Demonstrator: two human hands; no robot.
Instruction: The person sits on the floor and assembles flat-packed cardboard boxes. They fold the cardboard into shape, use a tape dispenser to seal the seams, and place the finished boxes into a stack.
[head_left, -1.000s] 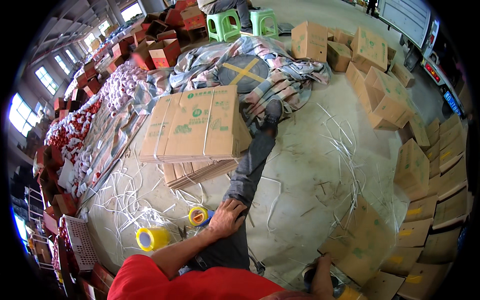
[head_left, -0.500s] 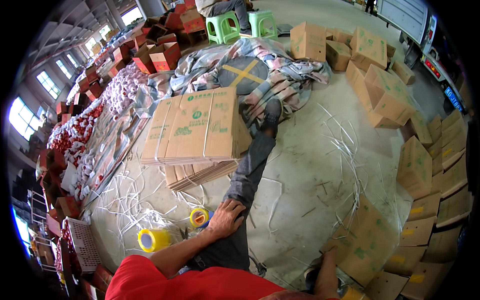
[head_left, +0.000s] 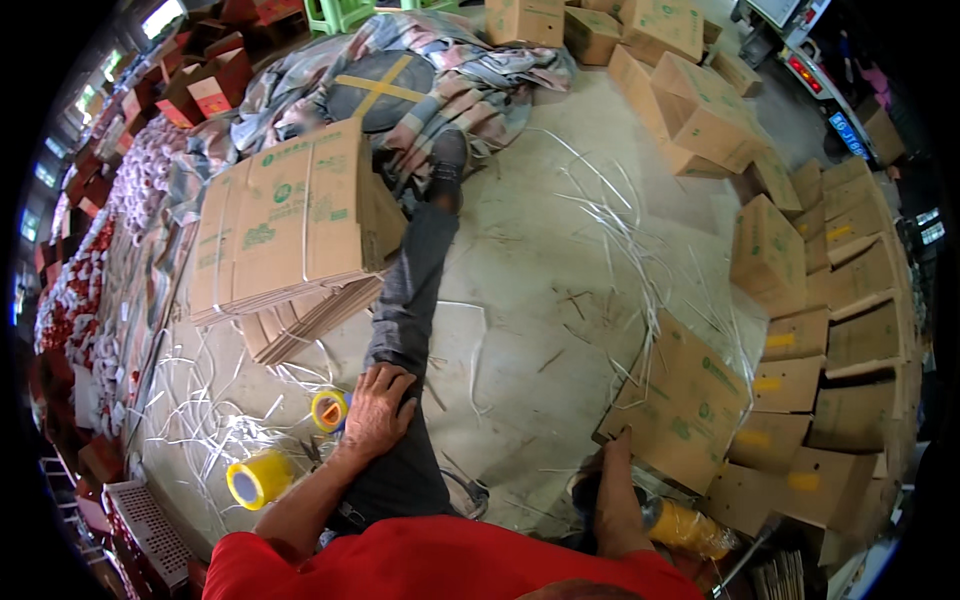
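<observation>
Basically our right hand [head_left: 620, 442], grip unclear, is nearer, touching the flattened brown carton [head_left: 688, 402] ahead-right; our left hand [head_left: 378, 410] lies open on our knee [head_left: 394, 348].

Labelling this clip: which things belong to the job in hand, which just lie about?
In the job: carton at the right hand; likely the strapped carton stack, yellow rolls.
Lying about, apparently: loose white straps, plaid sheet.

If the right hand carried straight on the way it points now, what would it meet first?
The right hand would first meet the brown cardboard, whose near corner is right at its fingertips; whether they already grip it is hard to tell at this depth.
</observation>
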